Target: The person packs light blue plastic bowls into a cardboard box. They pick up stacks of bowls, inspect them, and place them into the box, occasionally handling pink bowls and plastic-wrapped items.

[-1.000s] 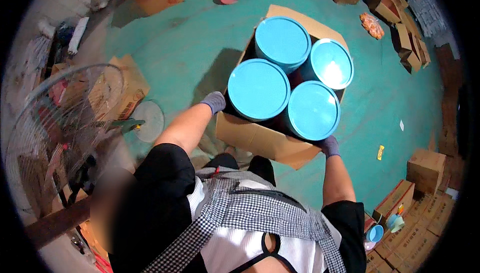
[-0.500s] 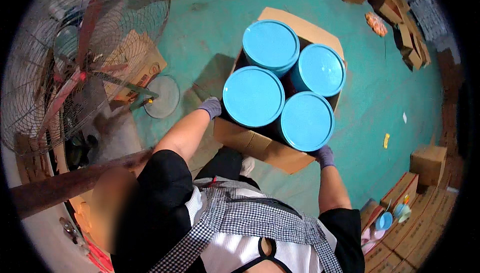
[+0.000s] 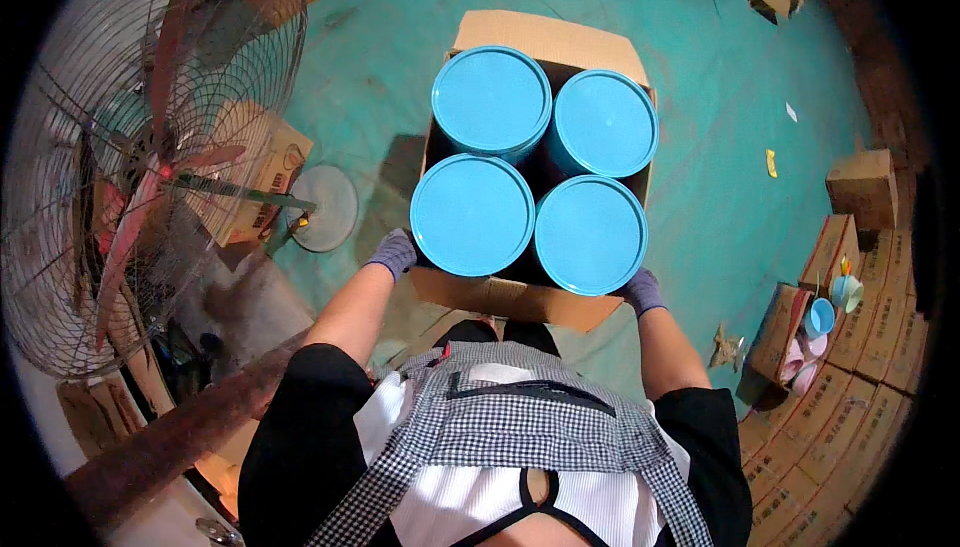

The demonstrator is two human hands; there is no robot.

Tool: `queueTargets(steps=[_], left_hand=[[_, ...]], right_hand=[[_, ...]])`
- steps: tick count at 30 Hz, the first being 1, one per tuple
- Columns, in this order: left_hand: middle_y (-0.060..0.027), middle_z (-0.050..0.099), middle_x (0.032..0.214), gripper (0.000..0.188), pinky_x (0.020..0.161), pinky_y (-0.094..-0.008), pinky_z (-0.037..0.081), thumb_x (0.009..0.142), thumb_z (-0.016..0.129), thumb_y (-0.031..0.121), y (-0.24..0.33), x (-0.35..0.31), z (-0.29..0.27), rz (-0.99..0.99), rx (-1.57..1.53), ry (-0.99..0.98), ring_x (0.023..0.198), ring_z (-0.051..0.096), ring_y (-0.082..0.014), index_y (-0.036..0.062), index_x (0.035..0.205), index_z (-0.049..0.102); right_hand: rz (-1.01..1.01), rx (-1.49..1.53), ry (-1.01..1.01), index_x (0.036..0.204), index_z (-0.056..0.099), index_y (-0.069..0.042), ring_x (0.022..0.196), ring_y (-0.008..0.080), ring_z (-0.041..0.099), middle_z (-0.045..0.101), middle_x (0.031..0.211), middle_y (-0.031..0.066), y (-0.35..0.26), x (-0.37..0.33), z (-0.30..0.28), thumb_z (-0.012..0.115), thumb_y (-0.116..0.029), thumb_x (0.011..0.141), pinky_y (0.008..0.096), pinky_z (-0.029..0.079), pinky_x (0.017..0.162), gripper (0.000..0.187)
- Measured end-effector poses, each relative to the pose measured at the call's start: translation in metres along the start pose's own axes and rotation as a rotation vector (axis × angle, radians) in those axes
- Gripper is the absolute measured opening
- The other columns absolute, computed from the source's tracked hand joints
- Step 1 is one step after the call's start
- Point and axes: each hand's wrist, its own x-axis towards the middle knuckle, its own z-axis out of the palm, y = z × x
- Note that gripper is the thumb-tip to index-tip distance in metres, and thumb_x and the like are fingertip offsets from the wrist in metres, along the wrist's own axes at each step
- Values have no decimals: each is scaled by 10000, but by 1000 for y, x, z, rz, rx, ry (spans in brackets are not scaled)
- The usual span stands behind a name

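Red-bladed, a wire-caged fan [image 3: 165, 169] stood at the far left, above a rust-brown beam [image 3: 190, 437] that slanted in from the lower edge. Beside the fan sat a brown carton [image 3: 283, 172], and then its round grey base [image 3: 328, 212] on the green floor [image 3: 730, 67]. Next came the left hand [image 3: 396, 252], in a purplish-grey glove, its fingers curled in and holding the near left corner of an open cardboard box [image 3: 520, 299]; their tips were hidden. That box lay straight ahead of the person, its near and far flaps folded outward. Four blue-lidded tubs stood upright in it, two by two: near left [image 3: 472, 215], far left [image 3: 492, 99], near right [image 3: 592, 235] and far right [image 3: 606, 122]. At the near right corner the right hand [image 3: 643, 292], gloved alike, held the box too, its fingers partly out of sight under the edge. Farther right, a small yellow packet [image 3: 771, 163] lay on the floor, and a blue bowl [image 3: 820, 317] sat near stacked brown boxes [image 3: 855, 417].
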Motion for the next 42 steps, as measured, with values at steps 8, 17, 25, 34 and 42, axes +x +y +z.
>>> queueTargets(steps=[8,17,25,34,42], left_hand=[[-170,710,905,238,726,-409,558,854,598,214,15,76,-26,152,-102,-225,800,705,-295,20,960,688],[-251,415,1421,766,1079,-424,348,876,623,441,109,66,-186,477,-792,682,1308,421,-365,-30,1418,355],[-295,404,1400,1011,1068,-463,378,690,813,392,204,116,-159,41,-758,720,1282,432,-422,42,1452,249],[-243,359,1453,750,1084,-506,337,825,681,384,165,36,-101,165,-193,786,1325,378,-408,162,1455,339],[-176,273,1534,660,1074,-539,325,855,590,472,259,-34,-46,275,61,697,1373,309,-410,252,1447,398]], right_hand=[[-31,-53,114,1056,696,-126,836,274,685,711,961,136,-3,56,-35,789,-445,678,404,540,727,503],[105,1105,514,1173,596,-30,924,227,600,612,1094,116,59,21,32,631,-344,864,358,483,790,442],[-190,1025,732,1420,318,33,1166,301,553,547,1251,219,-25,-32,49,726,-264,831,395,445,997,776],[0,1099,153,1344,414,-4,1076,308,617,613,1172,225,-15,-81,124,776,-447,718,399,496,926,849],[-872,346,-34,1320,492,-5,1140,326,588,598,1241,214,70,-68,97,656,-498,827,383,464,958,716]])
